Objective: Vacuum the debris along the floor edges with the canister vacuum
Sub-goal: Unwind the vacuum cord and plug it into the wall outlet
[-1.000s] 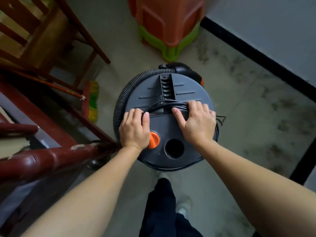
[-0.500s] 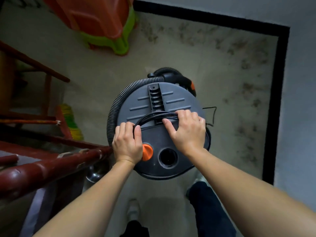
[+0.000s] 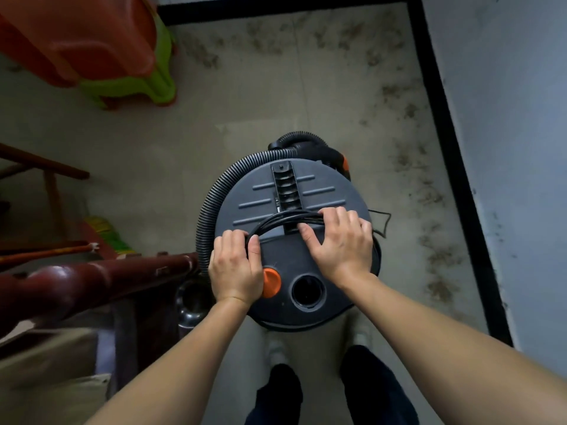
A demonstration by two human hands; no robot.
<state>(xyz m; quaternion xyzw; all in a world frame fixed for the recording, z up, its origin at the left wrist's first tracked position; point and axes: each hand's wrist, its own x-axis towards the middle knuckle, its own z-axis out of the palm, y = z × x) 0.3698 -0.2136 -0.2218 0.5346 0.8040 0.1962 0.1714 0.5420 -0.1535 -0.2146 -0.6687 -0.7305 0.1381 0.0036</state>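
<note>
Hands rest on the canister vacuum [image 3: 294,240], which stands on the floor [image 3: 276,102] near the corner where two black baseboards [image 3: 445,124] meet. Left hand [image 3: 234,268] pinches the coiled black cord [image 3: 276,220] beside the orange knob [image 3: 271,283]; right hand [image 3: 340,240] lies spread over the cord, fingers loosely curled. Ribbed hose [image 3: 214,204] wraps the lid's left rim.

Canister vacuum [image 3: 294,240] sits on floor [image 3: 276,96], centre, directly ahead of the person's feet. Hose [image 3: 214,197] wraps round its left and far side. Cord [image 3: 285,216] lies coiled on the lid. Left hand [image 3: 234,268] on lid's left near part, right hand [image 3: 340,240] on its right. Stacked stools [image 3: 122,56] far left. Wooden rail [image 3: 92,280] left of vacuum. Wall [image 3: 506,148] right.
</note>
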